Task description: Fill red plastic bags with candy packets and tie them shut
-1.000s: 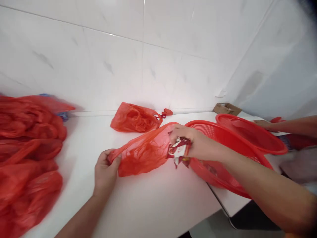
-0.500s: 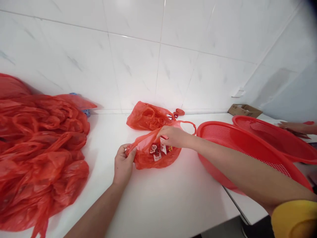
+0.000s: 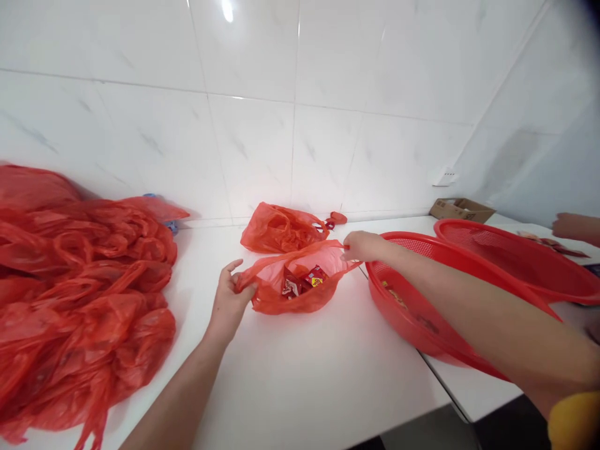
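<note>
A thin red plastic bag (image 3: 276,304) lies on the white table with its mouth spread wide. Inside it rest several small red snack packets (image 3: 300,282), some with white lettering and one with a yellow patch. My left hand (image 3: 231,300) pinches the bag's left edge between thumb and fingers. At the opposite side my right hand (image 3: 363,245) is closed on the bag's right edge near its handle. Just behind stands another red plastic bag (image 3: 281,228), crumpled at the top. My right forearm passes over a red plastic basket (image 3: 398,325) holding a few small items.
A big heap of red plastic bags (image 3: 84,300) covers the table's left side. Beyond the near basket is a second red basket (image 3: 506,256). A cardboard box (image 3: 462,209) sits by the wall. Another person's hand (image 3: 574,226) shows at far right, near some packets (image 3: 553,245).
My right hand has come out of the bag's middle and moved right to its edge. The bag's mouth is now stretched wider. The view has tilted up slightly.
</note>
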The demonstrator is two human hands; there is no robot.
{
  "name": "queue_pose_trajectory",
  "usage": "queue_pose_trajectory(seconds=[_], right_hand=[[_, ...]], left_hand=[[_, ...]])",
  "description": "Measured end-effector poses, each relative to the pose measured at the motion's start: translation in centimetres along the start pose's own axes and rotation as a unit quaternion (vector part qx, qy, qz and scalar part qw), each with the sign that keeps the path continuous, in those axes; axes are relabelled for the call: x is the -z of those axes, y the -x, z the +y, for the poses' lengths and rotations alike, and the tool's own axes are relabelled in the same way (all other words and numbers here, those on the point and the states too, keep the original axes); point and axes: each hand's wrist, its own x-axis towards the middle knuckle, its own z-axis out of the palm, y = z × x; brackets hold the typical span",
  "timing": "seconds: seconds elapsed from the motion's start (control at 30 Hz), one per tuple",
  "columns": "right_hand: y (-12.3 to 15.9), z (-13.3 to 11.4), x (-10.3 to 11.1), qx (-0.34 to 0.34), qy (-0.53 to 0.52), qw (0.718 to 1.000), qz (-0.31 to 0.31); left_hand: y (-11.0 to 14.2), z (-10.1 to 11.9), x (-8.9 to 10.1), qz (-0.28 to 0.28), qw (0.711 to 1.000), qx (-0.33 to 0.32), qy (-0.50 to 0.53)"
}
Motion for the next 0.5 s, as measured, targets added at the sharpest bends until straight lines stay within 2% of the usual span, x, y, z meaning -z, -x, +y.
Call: queue_pose_trajectory(seconds=[0.07, 0.13, 0.2, 0.23, 0.27, 0.33, 0.4, 0.5], right_hand=[[0.1, -0.6, 1.8, 0.023, -0.082, 0.996, -0.008], [0.5, -1.4, 3.8, 0.041, -0.250, 0.967, 0.032], [1.1, -2.3, 5.3, 0.051, -0.426, 0.895, 0.122], [1.5, -2.7, 5.8, 0.054, -0.483, 0.858, 0.166], [2.0, -3.1, 5.9, 0.059, -0.510, 0.833, 0.204], [3.1, -3.6, 5.2, 0.072, -0.523, 0.807, 0.263], [4.0, -3.9, 3.6, 0.092, -0.519, 0.795, 0.302], [5.2, -3.9, 0.4, 0.141, -0.529, 0.781, 0.300]], left_hand=[[-1.5, 1.5, -0.3, 0.041, 0.999, -0.019, 0.024], [-3.1, 4.0, -0.9, 0.064, 0.995, -0.058, 0.043], [-4.4, 7.1, -1.7, 0.066, 0.990, -0.114, 0.054], [-4.9, 8.8, -2.1, 0.065, 0.987, -0.141, 0.046], [-5.2, 10.3, -2.5, 0.061, 0.984, -0.165, 0.031], [-5.5, 12.9, -3.1, 0.055, 0.979, -0.196, -0.015], [-5.4, 14.2, -3.2, 0.044, 0.976, -0.204, -0.058], [-4.6, 13.6, -2.3, 0.006, 0.980, -0.174, -0.092]])
